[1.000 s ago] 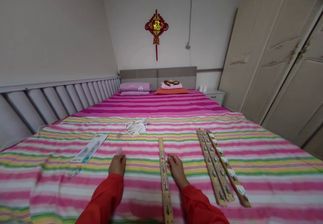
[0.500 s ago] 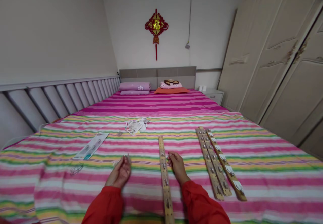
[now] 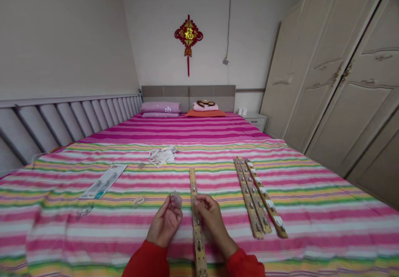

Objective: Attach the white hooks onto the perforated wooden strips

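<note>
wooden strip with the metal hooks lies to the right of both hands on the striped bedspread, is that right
No, the wooden strip lies between the hands, not to the right of both. The left hand is on one side of it and the right hand on the other, as the head view shows. It does lie on the striped bedspread.

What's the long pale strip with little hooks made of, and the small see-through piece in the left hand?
The long strip looks like pale unvarnished wood, given its matte tan surface; its fittings shine like metal. The small translucent piece in the left hand seems clear plastic, since light passes through, though it is too small to be sure.
</note>
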A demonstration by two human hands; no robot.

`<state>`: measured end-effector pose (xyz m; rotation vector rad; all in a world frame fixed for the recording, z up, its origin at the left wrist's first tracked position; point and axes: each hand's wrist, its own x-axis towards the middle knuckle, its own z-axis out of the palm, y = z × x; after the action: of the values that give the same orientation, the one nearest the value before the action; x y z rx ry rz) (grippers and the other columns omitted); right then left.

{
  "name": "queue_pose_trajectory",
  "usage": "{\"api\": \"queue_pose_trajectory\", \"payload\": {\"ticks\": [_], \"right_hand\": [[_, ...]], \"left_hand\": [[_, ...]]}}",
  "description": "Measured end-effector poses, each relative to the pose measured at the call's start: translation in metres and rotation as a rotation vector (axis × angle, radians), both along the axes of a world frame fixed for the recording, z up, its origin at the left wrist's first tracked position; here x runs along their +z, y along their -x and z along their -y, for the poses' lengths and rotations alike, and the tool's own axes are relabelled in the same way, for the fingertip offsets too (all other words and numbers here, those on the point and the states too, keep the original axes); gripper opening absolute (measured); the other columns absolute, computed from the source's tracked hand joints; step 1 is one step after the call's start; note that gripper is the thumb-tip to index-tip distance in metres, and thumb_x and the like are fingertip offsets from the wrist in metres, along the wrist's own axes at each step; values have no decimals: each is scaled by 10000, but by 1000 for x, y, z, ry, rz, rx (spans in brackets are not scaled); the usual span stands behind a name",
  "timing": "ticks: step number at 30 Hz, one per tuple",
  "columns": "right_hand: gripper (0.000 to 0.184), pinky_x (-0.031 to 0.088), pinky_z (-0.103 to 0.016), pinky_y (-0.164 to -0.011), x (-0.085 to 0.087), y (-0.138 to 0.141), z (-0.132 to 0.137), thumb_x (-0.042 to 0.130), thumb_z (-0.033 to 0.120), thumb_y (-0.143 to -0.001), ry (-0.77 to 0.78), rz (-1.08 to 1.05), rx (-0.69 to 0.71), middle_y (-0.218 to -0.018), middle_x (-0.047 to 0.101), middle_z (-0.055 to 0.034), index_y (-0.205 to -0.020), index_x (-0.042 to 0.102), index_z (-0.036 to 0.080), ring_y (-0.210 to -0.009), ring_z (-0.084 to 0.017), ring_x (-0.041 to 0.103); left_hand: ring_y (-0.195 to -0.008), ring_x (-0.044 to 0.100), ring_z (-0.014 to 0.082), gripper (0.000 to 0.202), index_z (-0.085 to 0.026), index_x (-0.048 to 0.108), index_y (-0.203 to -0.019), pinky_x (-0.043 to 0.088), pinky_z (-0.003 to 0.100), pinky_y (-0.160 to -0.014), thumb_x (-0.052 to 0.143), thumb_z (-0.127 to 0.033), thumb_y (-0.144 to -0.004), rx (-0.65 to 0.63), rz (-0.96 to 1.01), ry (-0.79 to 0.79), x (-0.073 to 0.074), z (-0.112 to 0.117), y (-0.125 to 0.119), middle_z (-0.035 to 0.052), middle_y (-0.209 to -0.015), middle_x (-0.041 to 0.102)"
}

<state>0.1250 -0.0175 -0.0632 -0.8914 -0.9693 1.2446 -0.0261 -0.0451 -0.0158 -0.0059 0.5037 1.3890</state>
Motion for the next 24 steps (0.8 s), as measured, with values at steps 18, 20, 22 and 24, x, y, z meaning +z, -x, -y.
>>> {"api": "queue_pose_trajectory", "payload": {"ticks": [18,20,22,24], "right_hand": [[245,473,-253,-538,10,3,15,723,400,-679,-90,-3,-53,-632,634,-7,-745,634,182,-574,-151,578],[246,466,-247,-524,10,1,13,728,402,-670,-80,-1,-55,-608,624,1,-722,633,181,-552,-144,565],[256,466,-248,-524,11,1,13,740,404,-654,-71,-8,-49,-602,625,5,-732,638,182,-547,-144,564],[259,474,-256,-546,11,1,12,740,401,-652,-69,-9,-40,-630,644,-3,-760,652,183,-574,-152,579]], "left_hand": [[-481,522,23,119,-159,661,-857,443,111,-463,654,-98,-755,-60,-415,20,14,10,-48,-30,-633,593],[-486,518,19,167,-156,664,-856,438,108,-464,708,-106,-703,-61,-442,-8,13,10,-48,-37,-634,586],[-495,519,20,189,-151,663,-837,439,108,-467,735,-107,-669,-57,-436,-10,11,9,-48,-40,-633,581],[-496,514,21,163,-149,660,-809,428,107,-457,730,-102,-669,-58,-421,15,9,8,-49,-35,-631,580]]}}
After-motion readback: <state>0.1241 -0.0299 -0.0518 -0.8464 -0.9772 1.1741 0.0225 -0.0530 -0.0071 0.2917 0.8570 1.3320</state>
